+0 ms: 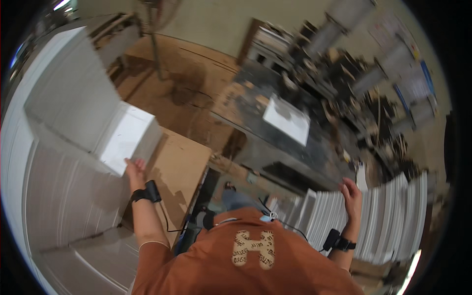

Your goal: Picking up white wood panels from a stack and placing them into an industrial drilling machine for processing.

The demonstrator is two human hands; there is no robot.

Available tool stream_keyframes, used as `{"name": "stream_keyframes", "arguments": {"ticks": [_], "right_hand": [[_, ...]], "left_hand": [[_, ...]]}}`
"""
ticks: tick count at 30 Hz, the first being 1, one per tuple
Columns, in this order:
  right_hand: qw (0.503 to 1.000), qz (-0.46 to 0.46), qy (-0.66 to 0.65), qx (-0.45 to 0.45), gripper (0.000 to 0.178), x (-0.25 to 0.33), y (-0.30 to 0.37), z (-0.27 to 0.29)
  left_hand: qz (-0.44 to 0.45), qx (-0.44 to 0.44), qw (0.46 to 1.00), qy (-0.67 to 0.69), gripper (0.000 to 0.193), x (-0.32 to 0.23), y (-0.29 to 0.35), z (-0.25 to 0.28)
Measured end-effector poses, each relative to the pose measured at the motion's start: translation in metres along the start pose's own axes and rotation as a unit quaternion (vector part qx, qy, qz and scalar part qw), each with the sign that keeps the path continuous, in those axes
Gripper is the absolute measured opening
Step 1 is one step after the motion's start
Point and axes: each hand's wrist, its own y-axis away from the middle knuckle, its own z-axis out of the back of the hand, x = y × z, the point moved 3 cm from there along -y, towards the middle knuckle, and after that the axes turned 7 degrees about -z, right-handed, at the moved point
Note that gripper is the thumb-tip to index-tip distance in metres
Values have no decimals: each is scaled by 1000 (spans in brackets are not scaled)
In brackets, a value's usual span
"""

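Big white sheet stacks (69, 196) spread left of and under the left hand (135, 169), whose grip lies open, fingers flat against the near edge of one small white bundle (129, 137) (keep the push square and low). Right hand (352, 196) grip open, holding nothing, resting on upright white sheets (393, 216); two wrist devices.

My left hand (134, 169) presses against the lower corner of a white block of stacked sheets (129, 137), beside a brown board (178, 169). My right hand (352, 195) rests open-fingered on fanned white sheets (388, 216) standing on edge.
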Motion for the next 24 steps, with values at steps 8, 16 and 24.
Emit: {"name": "stream_keyframes", "arguments": {"ticks": [8, 16, 24], "right_hand": [[997, -50, -49, -20, 29, -61, 35, 25], [996, -2, 27, -86, 27, -38, 43, 70], [675, 204, 395, -589, 34, 70, 97, 233]], "left_hand": [[-7, -25, 998, -58, 76, 2, 28, -45], [-32, -45, 997, -46, 80, 2, 30, -49], [-45, -42, 998, -33, 78, 4, 34, -50]]}}
